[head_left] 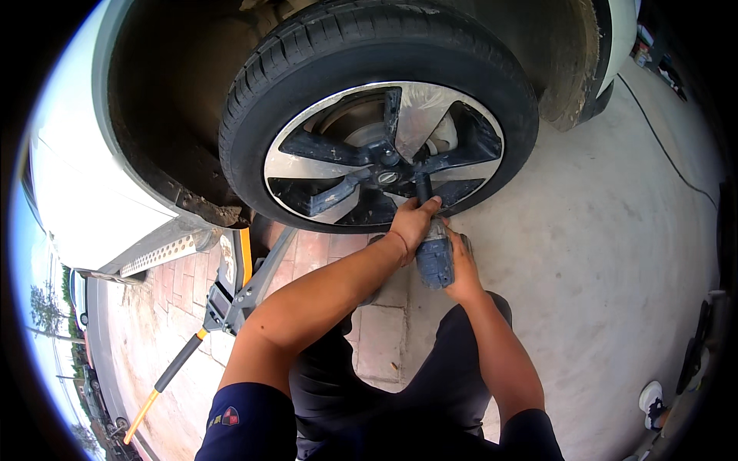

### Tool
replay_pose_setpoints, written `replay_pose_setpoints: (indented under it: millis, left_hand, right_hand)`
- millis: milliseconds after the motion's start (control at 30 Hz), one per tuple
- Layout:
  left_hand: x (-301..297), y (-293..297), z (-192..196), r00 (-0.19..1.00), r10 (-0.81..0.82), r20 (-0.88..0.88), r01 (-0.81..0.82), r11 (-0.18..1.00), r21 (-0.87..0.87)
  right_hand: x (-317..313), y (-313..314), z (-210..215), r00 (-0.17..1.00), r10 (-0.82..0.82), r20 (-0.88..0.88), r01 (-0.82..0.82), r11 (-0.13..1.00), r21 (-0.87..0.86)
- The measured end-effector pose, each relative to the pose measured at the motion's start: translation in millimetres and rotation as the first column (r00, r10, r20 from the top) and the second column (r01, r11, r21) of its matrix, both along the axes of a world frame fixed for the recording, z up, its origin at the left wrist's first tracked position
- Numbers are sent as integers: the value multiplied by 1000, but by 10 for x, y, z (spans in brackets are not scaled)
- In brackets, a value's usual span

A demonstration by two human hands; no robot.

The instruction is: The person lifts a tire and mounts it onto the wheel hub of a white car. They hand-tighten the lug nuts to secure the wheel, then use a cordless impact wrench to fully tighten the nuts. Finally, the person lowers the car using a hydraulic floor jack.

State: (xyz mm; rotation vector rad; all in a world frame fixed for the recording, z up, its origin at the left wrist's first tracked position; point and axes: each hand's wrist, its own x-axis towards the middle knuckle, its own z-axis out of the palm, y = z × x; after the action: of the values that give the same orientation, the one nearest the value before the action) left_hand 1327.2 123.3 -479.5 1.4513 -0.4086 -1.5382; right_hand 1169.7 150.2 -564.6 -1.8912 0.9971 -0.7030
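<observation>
A dark blue-grey impact wrench (436, 263) points away from me at the wheel, its long black socket (423, 187) reaching into the rim beside the centre cap. My left hand (412, 229) is closed round the front of the tool, just behind the socket. On the tool's right side, my right hand (463, 267) grips it; the handle is hidden beneath the body. The alloy wheel (421, 115) has silver and dark spokes marked with dirt. Its black tyre (307, 69) sits in the open wheel arch. Whether the socket is seated on a nut cannot be made out.
A grey floor jack (231, 296) with a yellow-and-black handle (177, 361) stands to my left beside the white car (81, 146). Brick paving (173, 280) meets concrete (600, 253) below me. A cable (669, 157) runs at far right; another person's shoe (652, 402) shows lower right.
</observation>
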Motion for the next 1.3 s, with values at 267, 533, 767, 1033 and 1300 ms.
replay_pose_setpoints:
  millis: [267, 533, 767, 1033, 1300]
  left_hand:
    - [241, 795, 483, 860, 12, 510, 156, 946, -284]
    - [1552, 1937, 934, 750, -93, 655, 169, 984, -54]
    - [2805, 3668, 220, 929, 245, 279, -262, 965, 24]
    - [3545, 4866, -1032, 929, 169, 328, -246, 947, 207]
    - [3816, 5399, -1187, 956, 166, 241, -221, 948, 227]
  right_hand:
    - [532, 478, -340, 900, 89, 427, -265, 890, 372]
    - [1226, 1109, 520, 839, 533, 107, -516, 843, -154]
    - [1518, 1274, 47, 932, 325, 164, -364, 824, 434]
    - [1850, 1343, 25, 970, 244, 3, -191, 750, 633]
    - [2156, 1233, -250, 976, 217, 28, -202, 843, 498]
